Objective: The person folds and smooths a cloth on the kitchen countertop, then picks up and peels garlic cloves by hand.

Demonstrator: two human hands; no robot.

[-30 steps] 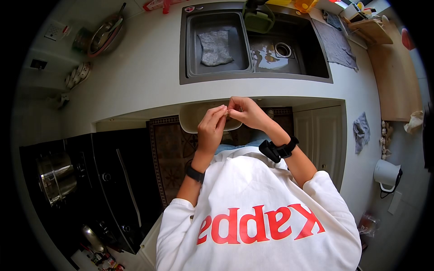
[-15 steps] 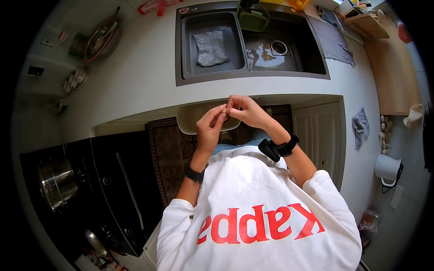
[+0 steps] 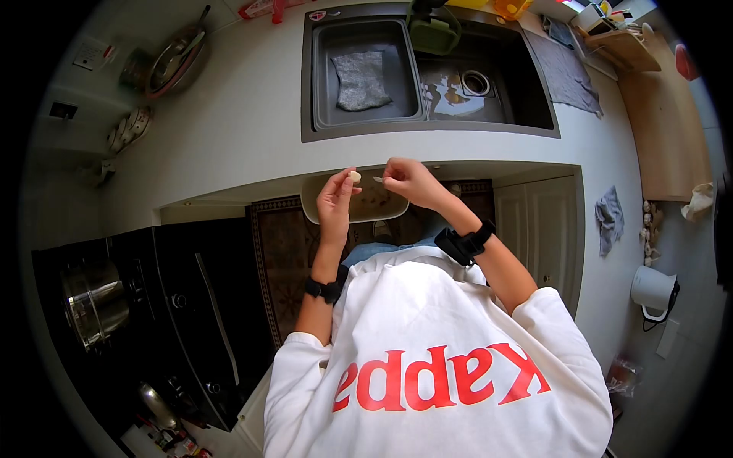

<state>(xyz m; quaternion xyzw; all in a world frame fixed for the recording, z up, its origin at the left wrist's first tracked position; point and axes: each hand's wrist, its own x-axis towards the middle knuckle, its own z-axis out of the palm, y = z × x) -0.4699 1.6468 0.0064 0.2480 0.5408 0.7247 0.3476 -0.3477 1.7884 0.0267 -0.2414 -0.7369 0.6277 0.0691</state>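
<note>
A pale, peeled-looking garlic clove (image 3: 355,176) is pinched between the thumb and fingers of my left hand (image 3: 334,200). To its right, my right hand (image 3: 412,183) is closed, with a thin whitish piece of garlic skin (image 3: 378,179) sticking out from its fingertips. A small gap separates the two hands. Both are over a cream-coloured bin (image 3: 393,210) standing on the floor by the counter's front edge.
Ahead lies a dark double sink (image 3: 427,131) with a grey cloth (image 3: 361,81) in its left basin. Garlic bulbs (image 3: 650,229), a rag (image 3: 609,221) and a white kettle (image 3: 653,288) are on the right. The black stove (image 3: 191,305) stands left.
My hands, touching before, have come apart. My left hand moved left with the clove, which now shows clearly; my right hand holds the bit of skin away from it.
</note>
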